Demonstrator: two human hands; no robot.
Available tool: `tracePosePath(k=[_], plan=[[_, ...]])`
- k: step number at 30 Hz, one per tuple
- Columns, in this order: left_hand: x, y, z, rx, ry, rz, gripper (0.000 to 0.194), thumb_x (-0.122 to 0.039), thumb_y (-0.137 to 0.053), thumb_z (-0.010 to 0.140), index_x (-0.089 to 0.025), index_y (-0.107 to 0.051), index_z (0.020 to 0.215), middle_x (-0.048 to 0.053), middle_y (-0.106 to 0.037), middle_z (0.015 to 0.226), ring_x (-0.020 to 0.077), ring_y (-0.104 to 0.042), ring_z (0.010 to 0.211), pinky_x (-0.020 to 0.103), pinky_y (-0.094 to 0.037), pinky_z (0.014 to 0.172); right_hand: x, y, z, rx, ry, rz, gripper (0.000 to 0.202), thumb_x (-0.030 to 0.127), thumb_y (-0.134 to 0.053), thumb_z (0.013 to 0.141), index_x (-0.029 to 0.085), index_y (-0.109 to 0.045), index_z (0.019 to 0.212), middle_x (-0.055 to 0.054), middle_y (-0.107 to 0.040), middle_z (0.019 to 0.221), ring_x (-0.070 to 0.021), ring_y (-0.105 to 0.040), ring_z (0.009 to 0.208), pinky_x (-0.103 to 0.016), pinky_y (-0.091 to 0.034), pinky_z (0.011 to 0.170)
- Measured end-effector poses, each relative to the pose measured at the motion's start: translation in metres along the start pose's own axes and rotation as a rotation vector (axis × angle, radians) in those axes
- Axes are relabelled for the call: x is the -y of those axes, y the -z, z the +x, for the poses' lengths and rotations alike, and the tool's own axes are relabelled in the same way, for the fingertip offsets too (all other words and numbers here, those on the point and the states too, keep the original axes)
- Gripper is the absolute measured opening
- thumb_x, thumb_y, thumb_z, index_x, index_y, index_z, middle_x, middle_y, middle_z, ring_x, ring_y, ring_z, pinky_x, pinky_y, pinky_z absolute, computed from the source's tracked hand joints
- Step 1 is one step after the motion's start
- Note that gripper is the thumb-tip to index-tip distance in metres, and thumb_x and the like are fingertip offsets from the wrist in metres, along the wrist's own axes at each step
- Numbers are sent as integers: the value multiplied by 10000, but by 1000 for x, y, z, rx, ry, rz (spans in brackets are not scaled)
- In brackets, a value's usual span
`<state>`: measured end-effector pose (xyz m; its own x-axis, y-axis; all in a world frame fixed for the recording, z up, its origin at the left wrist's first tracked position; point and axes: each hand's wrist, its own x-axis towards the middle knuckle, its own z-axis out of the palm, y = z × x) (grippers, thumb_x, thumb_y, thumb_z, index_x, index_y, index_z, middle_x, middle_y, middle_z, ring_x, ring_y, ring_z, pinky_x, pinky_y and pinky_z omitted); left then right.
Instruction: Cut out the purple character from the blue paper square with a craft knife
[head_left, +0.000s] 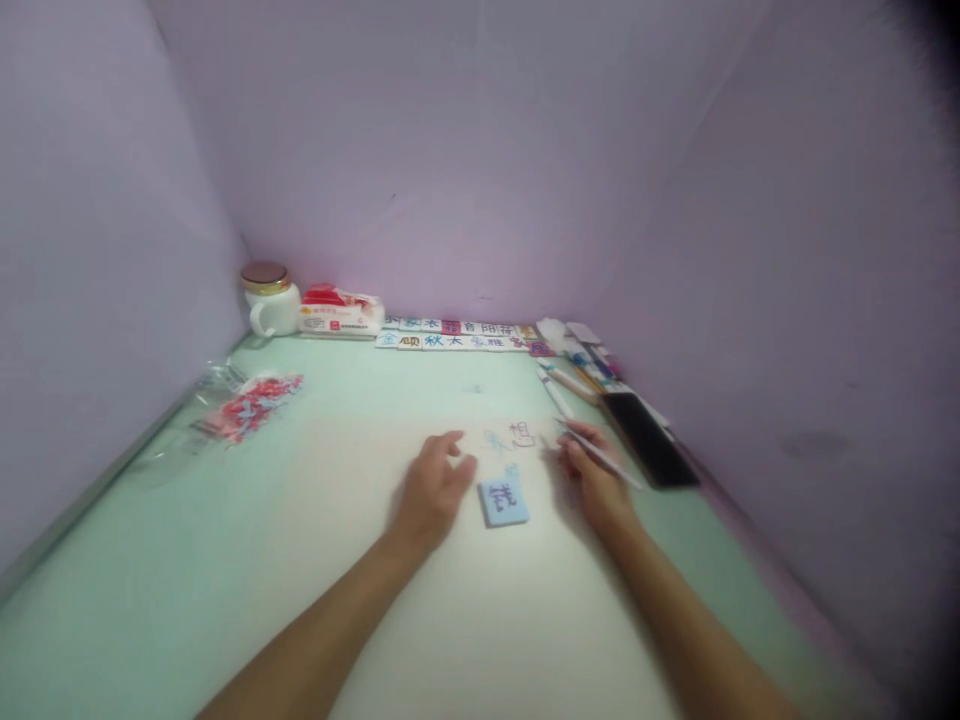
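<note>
My right hand (594,480) is closed around a slim white pen (611,465), which slants across the fingers. Left of it on the tabletop lies a light blue square pad (514,514) bearing a purple handwritten character. My left hand (433,488) is to the left of the pad, apart from it, with its thumb and fingers parted and nothing between them. Just beyond the pad, purple and teal handwritten marks (519,434) show on the pale surface.
Along the back wall stand a lidded white mug (276,310), a tissue pack (341,315) and two rows of lettered square cards (454,342). Red and blue scraps (255,408) lie by clear plastic at left. A dark phone (649,440) and several pens (555,390) lie at right.
</note>
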<state>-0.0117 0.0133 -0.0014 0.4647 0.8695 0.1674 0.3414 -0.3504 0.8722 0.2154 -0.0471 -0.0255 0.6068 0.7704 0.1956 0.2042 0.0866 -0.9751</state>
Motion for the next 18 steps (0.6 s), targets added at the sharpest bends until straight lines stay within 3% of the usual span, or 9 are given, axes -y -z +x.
tracePosePath(k=[3,6,12,18], plan=[[9,4,5,-99,111,-128,456,-448,-301,923,-142,-523,1178,86,-598,966,176,-566,754,303,-450,650,-2,3,1,40,100,-69,385,288,-559,786,199,-504,1156,-90,-616,1047,-189,-611,886,-316,-502,722],[16,4,9,-132,160,-219,459,-466,-317,909,-148,-568,1124,57,-602,878,148,-534,659,267,-426,575,-2,4,0,116,201,-149,431,261,-548,793,202,-476,1214,-112,-602,1153,-226,-577,1052,-384,-457,887],[19,3,14,-103,203,-289,315,-397,-495,869,-126,-646,923,46,-608,826,162,-566,713,266,-459,608,4,1,-6,217,342,-277,492,183,-501,802,200,-419,1288,-134,-571,1263,-242,-541,1155,-431,-417,961],[27,-1,20,-76,253,-271,318,-325,-551,900,-152,-528,1167,82,-552,1170,218,-581,983,413,-514,815,6,2,-6,156,365,-363,568,173,-492,809,221,-368,1362,-125,-496,1354,-251,-494,1209,-436,-431,961]])
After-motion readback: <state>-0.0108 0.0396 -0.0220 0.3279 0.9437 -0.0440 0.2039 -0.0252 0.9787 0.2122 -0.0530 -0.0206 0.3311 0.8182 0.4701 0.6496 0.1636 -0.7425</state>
